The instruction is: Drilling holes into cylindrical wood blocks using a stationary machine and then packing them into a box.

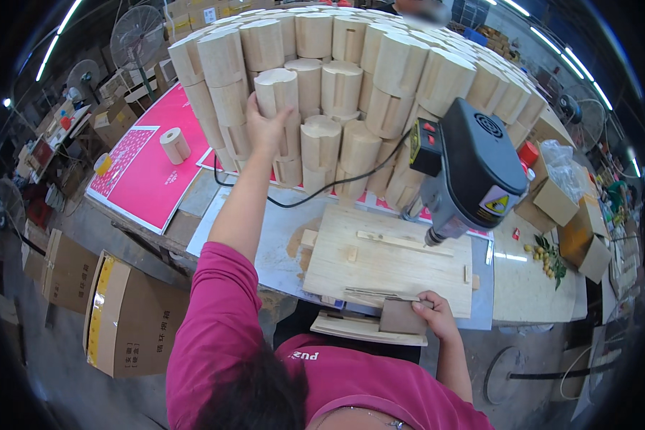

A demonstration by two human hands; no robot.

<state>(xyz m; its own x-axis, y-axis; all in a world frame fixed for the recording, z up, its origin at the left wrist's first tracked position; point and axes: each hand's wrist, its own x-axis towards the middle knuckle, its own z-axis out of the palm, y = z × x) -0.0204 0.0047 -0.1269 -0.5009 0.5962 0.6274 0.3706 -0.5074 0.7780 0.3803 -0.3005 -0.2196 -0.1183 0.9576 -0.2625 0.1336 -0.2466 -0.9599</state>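
My left hand (266, 127) reaches forward, thumb and fingers closed around a pale wooden cylinder (276, 89) at the front of a tall stack. Grooves run down the sides of several cylinders. Close to my body, my right hand (436, 314) pinches a flat, dull brown rectangular piece (401, 317); its material I cannot make out. That piece lies over the near edge of a wooden board (401, 269) with narrow wooden strips on it. Beyond the board's right part stands a grey and black bench drill (473, 172), its chuck above the board.
Stacked wooden cylinders (401, 64) fill the table's back. A white roll (174, 145) stands on pink printed sheets (158, 175) at left. A black cable (315, 192) crosses to the drill. Cardboard boxes (140, 319) stand at lower left; fruit with leaves (546, 258) lies at right.
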